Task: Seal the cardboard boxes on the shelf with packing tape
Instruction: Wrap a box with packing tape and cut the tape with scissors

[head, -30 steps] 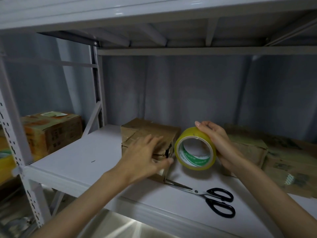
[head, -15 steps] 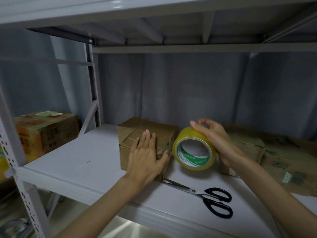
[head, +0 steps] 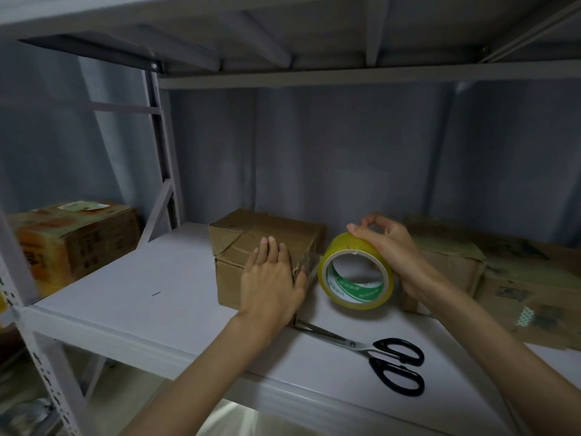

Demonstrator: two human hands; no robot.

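Left hand [head: 270,278] lies flat, fingers straight and together, pressing on the near top edge of the small cardboard box [head: 264,247] in the middle of the shelf [head: 125,297], pinning it in place. Right hand [head: 390,247] is curled over the top of the yellow tape roll [head: 356,272], fingertips pinched at the roll's upper rim, and the roll stands on edge just beside the box's right side. Whether a free end of tape is already lifted I cannot tell; the pinch at the rim suggests the person is hunting for it. So this looks like the very start of sealing this box: box steadied, tape in hand, no fresh strip laid yet. Next move calls for peeling the end loose, sticking it to the box and drawing the roll across the flaps while the flat hand holds firm. Scissors [head: 377,357] lie on the shelf right in front, blades pointing at the box, ready for the cut. More boxes [head: 446,262] wait to the right, and a printed carton [head: 75,237] on the neighbouring shelf to the left.
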